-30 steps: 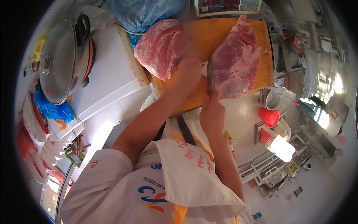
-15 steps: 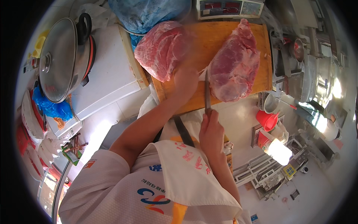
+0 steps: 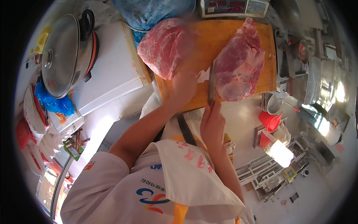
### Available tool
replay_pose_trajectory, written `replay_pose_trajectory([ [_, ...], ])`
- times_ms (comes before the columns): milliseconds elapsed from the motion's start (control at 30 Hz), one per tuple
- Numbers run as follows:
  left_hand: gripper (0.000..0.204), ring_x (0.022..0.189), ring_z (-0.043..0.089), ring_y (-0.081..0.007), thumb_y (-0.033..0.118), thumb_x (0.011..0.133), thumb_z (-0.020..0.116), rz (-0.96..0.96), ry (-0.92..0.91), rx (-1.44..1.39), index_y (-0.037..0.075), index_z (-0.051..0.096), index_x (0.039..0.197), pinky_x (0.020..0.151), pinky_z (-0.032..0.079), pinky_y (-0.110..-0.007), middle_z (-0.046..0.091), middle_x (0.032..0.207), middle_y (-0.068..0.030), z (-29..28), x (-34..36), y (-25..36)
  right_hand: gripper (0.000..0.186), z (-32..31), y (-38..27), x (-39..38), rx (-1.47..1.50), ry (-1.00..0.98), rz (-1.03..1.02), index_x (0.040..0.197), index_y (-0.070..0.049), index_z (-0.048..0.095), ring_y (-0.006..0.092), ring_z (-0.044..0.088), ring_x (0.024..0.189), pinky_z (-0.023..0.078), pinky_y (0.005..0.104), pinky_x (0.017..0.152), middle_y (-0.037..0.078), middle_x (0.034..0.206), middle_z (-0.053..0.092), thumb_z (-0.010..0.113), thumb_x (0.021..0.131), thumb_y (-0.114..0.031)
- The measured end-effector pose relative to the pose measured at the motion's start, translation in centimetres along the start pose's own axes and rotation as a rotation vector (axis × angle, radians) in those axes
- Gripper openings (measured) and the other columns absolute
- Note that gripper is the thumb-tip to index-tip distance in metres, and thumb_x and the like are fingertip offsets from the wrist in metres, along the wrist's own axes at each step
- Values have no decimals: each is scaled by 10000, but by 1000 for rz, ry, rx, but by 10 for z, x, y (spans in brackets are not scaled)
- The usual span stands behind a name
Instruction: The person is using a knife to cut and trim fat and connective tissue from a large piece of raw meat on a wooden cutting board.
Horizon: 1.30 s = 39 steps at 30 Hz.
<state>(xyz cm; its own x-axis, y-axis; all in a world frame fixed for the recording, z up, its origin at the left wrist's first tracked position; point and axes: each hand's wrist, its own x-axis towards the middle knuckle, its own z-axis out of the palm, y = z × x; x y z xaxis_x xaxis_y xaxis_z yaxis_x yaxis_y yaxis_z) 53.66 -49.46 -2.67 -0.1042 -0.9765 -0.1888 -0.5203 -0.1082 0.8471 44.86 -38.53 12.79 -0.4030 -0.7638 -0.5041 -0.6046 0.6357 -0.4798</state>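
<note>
Workpiece location: the right meat piece [image 3: 240, 63] lies on the right half of the wooden cutting board [image 3: 206, 40], narrow end pointing away from the person. The left meat piece [image 3: 158, 48] is at the board's left side, apart from it and beside a blue plastic bag [image 3: 153, 14].

Right hand [image 3: 213, 121]: closed around the handle of the knife [image 3: 212, 84]. The blade points away from the person and lies along the left edge of the right meat piece; whether it has entered the meat cannot be determined.

Left hand [image 3: 185, 85]: over the left part of the board, near the lower end of the left meat piece. Its fingertips reach a white scrap [image 3: 203, 76] (thin and pale, possibly fat or membrane) next to the blade; blur prevents telling whether they grip it. The 2 hands are apart.

Change of state: compared with 0.5 s ago, the right hand and knife sit farther forward, with the tip higher along the meat's edge. The white scrap shows as a broader patch, and the right meat piece keeps its place on the board.

Interpretation: the change suggests a repositioned stroke along the same edge, with the bulk of the piece undisturbed. As judged here, the work is confined to that margin, and the left fingers' closeness to the blade is the main hazard
</note>
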Motion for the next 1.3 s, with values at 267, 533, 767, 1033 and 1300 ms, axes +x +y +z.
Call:
replay_pose_trajectory([
  [267, 218, 591, 498, -178, 92, 931, 668, 8, -38, 17, -37, 649, 756, 605, 455, -385, 534, 620, -160, -22, -20, 16, 237, 13, 39, -37, -111, -156, 32, 1318, -28, 490, 572, 700, 957, 560, 624, 744, 289, 1108, 755, 538, 1155, -192],
  [533, 150, 674, 600, -350, 29, 939, 592, 59, -371, -83, -20, 557, 801, 666, 476, -470, 589, 749, -207, -79, -16, 62, 216, -22, 34, -42, 231, 218, -103, 1313, -20, 535, 422, 691, 717, 548, 446, 652, 217, 923, 706, 571, 1169, -176],
  [767, 138, 967, 664, -413, 156, 930, 684, 596, -231, 204, 31, 661, 873, 845, 532, -504, 681, 1007, -189, -57, 89, 118, 195, -42, 42, -39, 408, 299, -18, 1302, -18, 553, 263, 633, 621, 501, 384, 599, 142, 814, 664, 578, 1161, -150],
  [1033, 180, 1096, 727, -377, 185, 886, 779, 744, -659, 1079, 81, 803, 1031, 960, 584, -492, 740, 1179, -131, -30, 166, 177, 178, -43, 56, -44, 498, 384, 13, 1277, -26, 563, 194, 586, 576, 472, 360, 576, 90, 717, 601, 578, 1162, -160],
  [1300, 367, 1188, 714, -423, 23, 997, 634, 987, -657, 706, -36, 682, 1356, 1035, 581, -467, 742, 1270, -211, -20, 207, 128, 166, -47, 60, -33, 549, 396, 19, 1251, -29, 567, 169, 595, 591, 484, 340, 587, 82, 715, 596, 584, 1161, -167],
])
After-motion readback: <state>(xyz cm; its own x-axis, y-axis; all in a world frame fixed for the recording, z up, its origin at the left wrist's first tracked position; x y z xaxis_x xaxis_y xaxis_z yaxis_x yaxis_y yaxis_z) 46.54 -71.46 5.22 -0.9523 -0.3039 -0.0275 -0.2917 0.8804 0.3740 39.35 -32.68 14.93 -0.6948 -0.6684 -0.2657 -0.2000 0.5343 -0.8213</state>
